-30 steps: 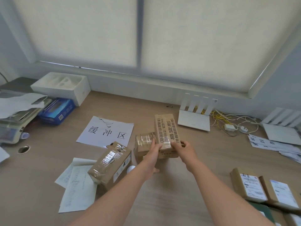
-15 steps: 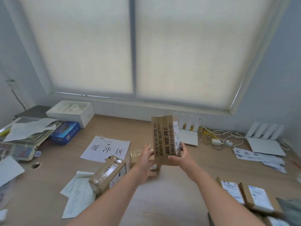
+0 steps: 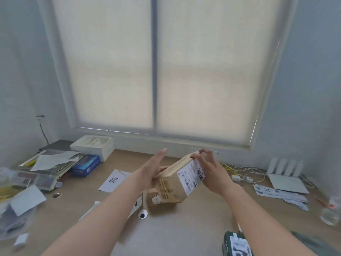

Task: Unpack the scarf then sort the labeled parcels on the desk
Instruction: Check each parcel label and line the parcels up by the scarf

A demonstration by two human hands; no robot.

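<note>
I hold a brown cardboard parcel [image 3: 181, 172] tilted above the desk, its white shipping label with barcodes facing me. My right hand [image 3: 210, 172] grips its right side, fingers over the top edge. My left hand [image 3: 154, 168] supports the left side, fingers stretched flat along it. Below it on the desk lies another taped brown parcel [image 3: 162, 197]. A dark green labelled parcel [image 3: 237, 243] sits at the bottom right edge. No scarf is visible.
A paper sign with a printed character [image 3: 115, 181] lies behind my left arm. At the left are a scale with papers [image 3: 36, 174], a blue box [image 3: 85, 165] and a white foam box [image 3: 94, 146]. A router [image 3: 285, 175], cables and paper slips occupy the right.
The parcel has been turned from upright to tilted, so its shipping label now faces me. The camera has tipped upward and closer.
</note>
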